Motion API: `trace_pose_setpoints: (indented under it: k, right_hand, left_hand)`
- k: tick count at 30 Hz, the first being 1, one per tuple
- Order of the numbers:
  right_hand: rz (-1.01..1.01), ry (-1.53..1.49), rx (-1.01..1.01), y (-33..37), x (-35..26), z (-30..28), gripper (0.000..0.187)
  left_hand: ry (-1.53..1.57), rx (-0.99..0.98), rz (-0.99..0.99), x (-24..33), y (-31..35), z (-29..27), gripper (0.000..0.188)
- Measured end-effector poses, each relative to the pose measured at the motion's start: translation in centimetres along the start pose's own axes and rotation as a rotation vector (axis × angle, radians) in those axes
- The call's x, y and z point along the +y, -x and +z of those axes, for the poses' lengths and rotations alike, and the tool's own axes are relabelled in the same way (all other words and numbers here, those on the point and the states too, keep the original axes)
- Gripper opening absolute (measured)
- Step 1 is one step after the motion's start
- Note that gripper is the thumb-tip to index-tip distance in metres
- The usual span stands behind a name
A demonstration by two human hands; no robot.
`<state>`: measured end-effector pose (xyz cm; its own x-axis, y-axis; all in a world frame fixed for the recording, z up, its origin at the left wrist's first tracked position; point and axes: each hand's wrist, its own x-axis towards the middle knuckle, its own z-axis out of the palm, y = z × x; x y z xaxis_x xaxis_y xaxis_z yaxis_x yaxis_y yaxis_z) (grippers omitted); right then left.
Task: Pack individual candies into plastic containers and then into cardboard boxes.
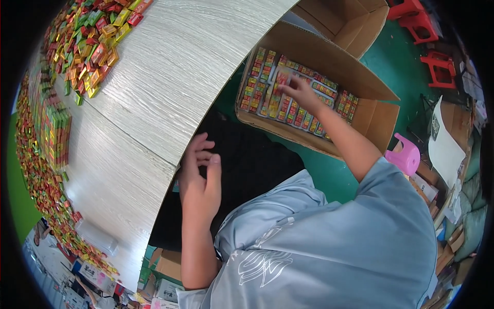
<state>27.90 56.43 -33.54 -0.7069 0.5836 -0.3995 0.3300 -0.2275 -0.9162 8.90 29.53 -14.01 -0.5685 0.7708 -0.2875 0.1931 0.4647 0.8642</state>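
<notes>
My right hand (302,95) reaches into an open cardboard carton (296,130) and pinches the edge of a clear plastic box (278,91) of small colourful wrapped pieces. The held box is slightly blurred and overlaps the rows beneath it. Around it, the carton is lined with similar clear boxes (309,117) showing red, yellow and green pieces. Beside the table edge, above my dark-clothed lap, my left hand (199,164) is empty, with its fingers loosely apart.
On the pale wood-grain table (154,77) lies a large heap of small colourful pieces (92,46). Stacked filled boxes (59,131) and an empty clear box (96,237) are at its left. Another carton (355,26), red stools (438,67) and a pink stool (405,156) stand on the green floor.
</notes>
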Motion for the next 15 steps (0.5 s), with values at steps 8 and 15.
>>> trace_pose_setpoints:
  k: [8,15]
  right_hand:
    - [0.347,0.336,-0.057,-4.1,10.4,0.1,0.051]
    - [0.557,0.206,-0.222,-6.5,10.4,1.0,0.041]
  left_hand:
    - [-0.183,0.005,-0.055,-0.7,-0.1,0.5,0.025]
    - [-0.261,0.056,-0.063,-1.1,0.2,0.3,0.024]
